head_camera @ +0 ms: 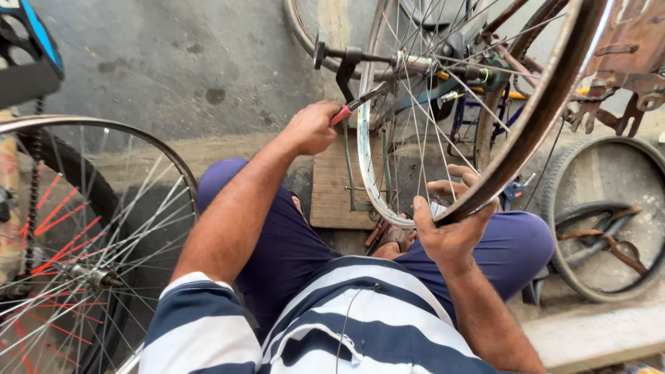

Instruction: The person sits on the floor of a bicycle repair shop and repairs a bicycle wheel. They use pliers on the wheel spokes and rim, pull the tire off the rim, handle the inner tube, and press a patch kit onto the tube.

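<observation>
- At the far left of the frame a second bicycle wheel (76, 270) with red and silver spokes is standing against the grey floor, a blue-edged pedal (28, 52) above it in the upper left corner.
- The person is sitting with knees spread, in dark blue trousers and a blue-and-white striped shirt (325, 325).
- Left of centre, the left hand (312, 128) is closing in a fist around the red handle of a tool (357, 104), its metal tip reaching to the spokes near the hub.
- In the upper middle, the wheel rim (526, 131) being worked on is standing upright between the knees, its axle (388, 59) sticking out toward the upper left.
- Right of centre, the right hand (450, 221) is gripping the rim's lower edge, thumb pressing on top, fingers wrapping behind.
- At the right edge a bare tyre (561, 256) is lying flat on the ground.
</observation>
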